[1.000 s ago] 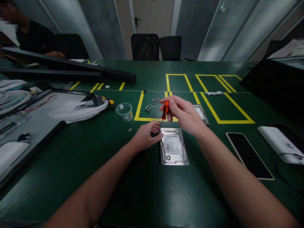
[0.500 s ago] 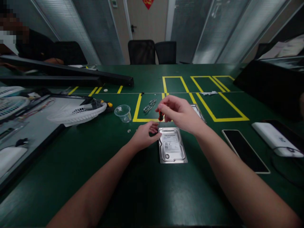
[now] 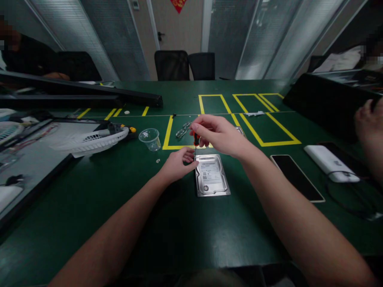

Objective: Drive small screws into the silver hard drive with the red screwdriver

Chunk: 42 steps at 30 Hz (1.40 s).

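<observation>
A silver hard drive (image 3: 212, 175) lies label side up on the green table. My right hand (image 3: 220, 133) is closed round a small screwdriver with an orange and black handle (image 3: 196, 139). Its thin shaft points down to the drive's far left corner. My left hand (image 3: 179, 163) is at that same corner, thumb over the drive's left edge and fingers curled beside it, partly hidden. Several tiny light pieces, perhaps screws, (image 3: 158, 161) lie left of my left hand. Behind them stands a clear plastic cup (image 3: 150, 139).
Beyond my right hand are a wire bundle (image 3: 183, 130) and a second metal item (image 3: 239, 130), mostly hidden. Rightward lie a phone (image 3: 296, 177), a white power bank (image 3: 330, 163) with a cable and another person's hand (image 3: 371, 131). A panel with white parts (image 3: 98, 139) occupies the left.
The view has shifted slightly, so the table things sit a little further left and higher. Another person's hand has come in at the right edge. Both my hands keep their hold at the drive's corner.
</observation>
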Tool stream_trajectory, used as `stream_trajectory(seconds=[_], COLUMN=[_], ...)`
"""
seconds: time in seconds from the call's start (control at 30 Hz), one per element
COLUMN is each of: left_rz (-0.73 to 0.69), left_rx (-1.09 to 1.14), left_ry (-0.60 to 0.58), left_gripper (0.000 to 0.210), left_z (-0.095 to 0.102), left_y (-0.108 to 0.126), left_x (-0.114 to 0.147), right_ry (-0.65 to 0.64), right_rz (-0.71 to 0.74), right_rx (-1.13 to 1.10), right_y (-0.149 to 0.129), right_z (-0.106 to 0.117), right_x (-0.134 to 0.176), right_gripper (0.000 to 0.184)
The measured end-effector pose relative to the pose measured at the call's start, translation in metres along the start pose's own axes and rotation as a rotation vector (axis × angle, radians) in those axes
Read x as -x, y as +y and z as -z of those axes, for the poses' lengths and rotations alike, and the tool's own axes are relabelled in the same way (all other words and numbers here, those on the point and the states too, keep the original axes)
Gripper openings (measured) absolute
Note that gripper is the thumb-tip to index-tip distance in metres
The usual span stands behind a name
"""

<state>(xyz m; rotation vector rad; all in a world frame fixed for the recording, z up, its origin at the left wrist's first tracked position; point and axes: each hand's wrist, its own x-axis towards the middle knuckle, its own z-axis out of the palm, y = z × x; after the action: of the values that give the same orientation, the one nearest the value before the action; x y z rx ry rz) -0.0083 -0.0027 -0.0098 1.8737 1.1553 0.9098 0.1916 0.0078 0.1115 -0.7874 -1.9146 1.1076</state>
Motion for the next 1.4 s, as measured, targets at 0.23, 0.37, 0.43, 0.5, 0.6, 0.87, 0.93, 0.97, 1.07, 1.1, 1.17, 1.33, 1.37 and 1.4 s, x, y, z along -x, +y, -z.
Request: stream_trajectory(seconds=[0.23, 0.37, 0.43, 0.5, 0.6, 0.87, 0.93, 0.97, 1.07, 1.1, 1.17, 1.33, 1.37, 1.4], left_rz=[-0.007, 0.007, 0.0, -0.001, 0.017, 0.022, 0.019, 0.023, 0.048, 0.051, 0.05, 0.046, 0.044, 0.042], left_rx=[-0.049, -0.03, -0.033, -0.029, -0.021, -0.023, -0.02, -0.019, -0.011, -0.009, -0.011, -0.025, -0.026, -0.024], left_ry=[0.009, 0.012, 0.0, 0.005, 0.006, -0.018, -0.012, -0.014, -0.011, -0.005, 0.0, 0.007, 0.011, 0.012], left_gripper=[0.043, 0.046, 0.045, 0.045, 0.046, 0.046, 0.046, 0.046, 0.047, 0.047, 0.045, 0.044, 0.044, 0.045], left_z=[-0.001, -0.001, -0.001, -0.001, -0.001, -0.001, -0.002, -0.002, -0.002, -0.002, -0.002, -0.002, -0.002, -0.002], left_y=[-0.003, -0.004, -0.003, -0.002, 0.0, 0.001, 0.0, 0.0, 0.003, 0.004, 0.006, 0.004, 0.003, 0.003], left_x=[0.002, 0.005, 0.006, 0.007, 0.009, 0.011, 0.011, 0.011, 0.012, 0.013, 0.013, 0.013, 0.013, 0.013], right_ry=[0.014, 0.053, 0.04, 0.011, -0.014, -0.028, -0.032, -0.032, -0.027, -0.026, -0.029, 0.007, 0.027, 0.058], right_rz=[0.041, 0.011, -0.006, -0.014, -0.029, -0.101, -0.096, -0.087, -0.054, -0.043, -0.015, 0.088, 0.115, 0.155], right_rx=[0.004, 0.014, 0.019, 0.035, 0.047, 0.06, 0.081, 0.093, 0.11, 0.108, 0.103, 0.099, 0.083, 0.078], right_y=[0.005, 0.006, 0.005, 0.003, -0.002, -0.006, -0.006, -0.005, -0.003, -0.002, 0.0, 0.008, 0.01, 0.012], right_z=[-0.002, 0.001, 0.003, 0.004, 0.006, 0.007, 0.008, 0.008, 0.008, 0.008, 0.006, -0.006, -0.009, -0.012], right_x=[0.001, -0.002, -0.002, -0.002, -0.001, 0.0, 0.002, 0.002, 0.003, 0.003, 0.003, -0.001, -0.002, -0.004], right_gripper=[0.032, 0.029, 0.026, 0.025, 0.025, 0.023, 0.023, 0.023, 0.024, 0.023, 0.021, 0.023, 0.023, 0.024])
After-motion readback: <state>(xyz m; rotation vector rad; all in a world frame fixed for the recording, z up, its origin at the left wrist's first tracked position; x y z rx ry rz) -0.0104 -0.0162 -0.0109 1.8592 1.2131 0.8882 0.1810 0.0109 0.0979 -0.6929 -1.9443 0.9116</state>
